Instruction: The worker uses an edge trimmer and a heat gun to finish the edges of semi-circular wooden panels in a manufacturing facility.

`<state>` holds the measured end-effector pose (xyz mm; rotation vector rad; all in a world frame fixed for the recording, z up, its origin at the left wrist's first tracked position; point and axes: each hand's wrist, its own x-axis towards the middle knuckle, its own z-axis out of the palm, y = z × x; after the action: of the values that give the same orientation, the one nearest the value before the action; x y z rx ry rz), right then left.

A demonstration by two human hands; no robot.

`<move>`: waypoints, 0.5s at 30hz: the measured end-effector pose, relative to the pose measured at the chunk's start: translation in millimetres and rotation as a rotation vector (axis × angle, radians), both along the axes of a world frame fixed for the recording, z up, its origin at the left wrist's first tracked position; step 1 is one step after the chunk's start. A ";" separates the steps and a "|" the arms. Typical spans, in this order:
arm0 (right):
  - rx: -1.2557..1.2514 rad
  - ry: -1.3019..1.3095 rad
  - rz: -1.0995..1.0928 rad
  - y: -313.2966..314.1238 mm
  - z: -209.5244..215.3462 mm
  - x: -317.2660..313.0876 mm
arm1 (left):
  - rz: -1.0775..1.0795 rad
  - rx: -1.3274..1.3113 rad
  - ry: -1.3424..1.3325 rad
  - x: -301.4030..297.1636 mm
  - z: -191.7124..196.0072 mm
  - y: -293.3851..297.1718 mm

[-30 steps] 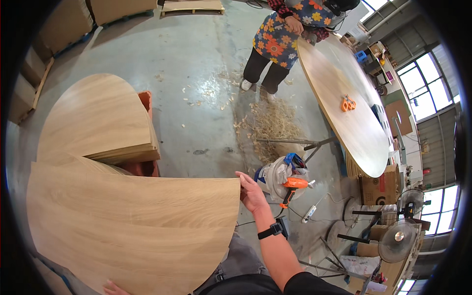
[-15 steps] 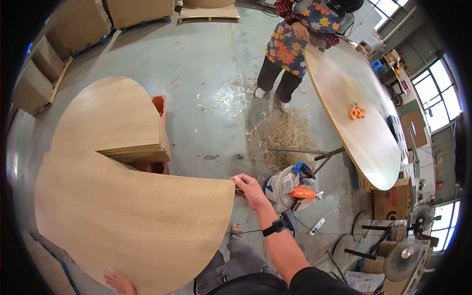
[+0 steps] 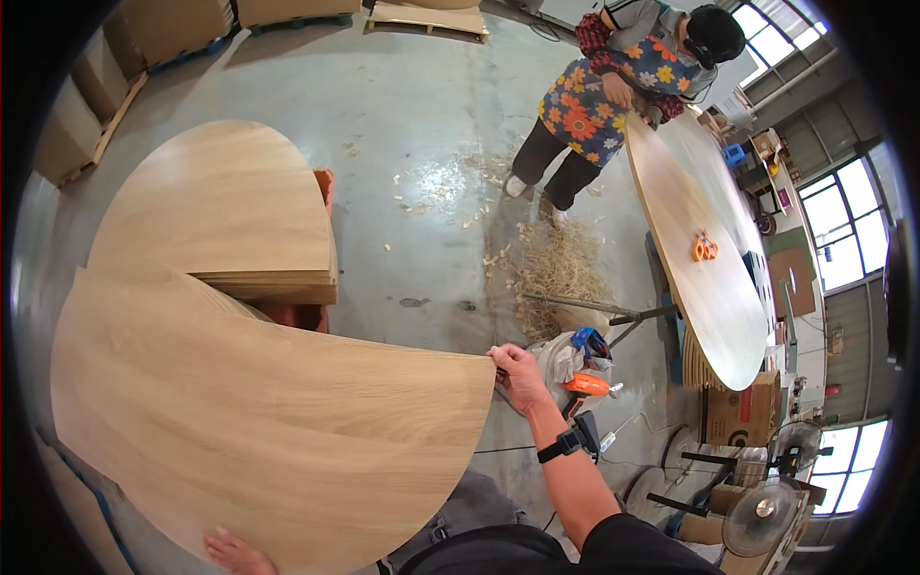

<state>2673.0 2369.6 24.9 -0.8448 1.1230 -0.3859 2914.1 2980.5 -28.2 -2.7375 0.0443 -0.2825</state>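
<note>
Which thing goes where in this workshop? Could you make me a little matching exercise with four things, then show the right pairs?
Things:
1. Orange scissors-like tool
2. Wood shavings
3. Wearer's right hand
4. Wearer's left hand

Places:
A. On the floor, near the co-worker
B. At the lower edge, as pictured, of the near board
C. On top of the long rounded panel at the right
D. Holding the near board's right-hand corner

Right pairs: 1-C, 2-A, 3-D, 4-B
</note>
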 end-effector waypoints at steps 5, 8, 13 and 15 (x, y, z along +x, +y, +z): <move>0.314 -0.368 -0.056 50.1 9.9 15.4 | 0.266 -0.086 0.031 6.8 37.6 -6.4; 0.340 -0.138 0.077 135.0 1.4 6.8 | 0.242 -0.057 -0.028 -1.0 -0.4 41.2; 0.269 -0.056 -0.191 139.4 15.0 13.8 | 0.514 -0.292 0.093 3.1 52.7 -61.4; 0.245 -0.094 -0.150 122.9 -3.8 26.0 | 0.466 -0.380 0.065 0.3 48.9 -53.6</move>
<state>2699.0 2492.5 21.2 -0.5243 1.1227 -0.3991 2914.4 2927.0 20.8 -3.0149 -0.6858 -0.0729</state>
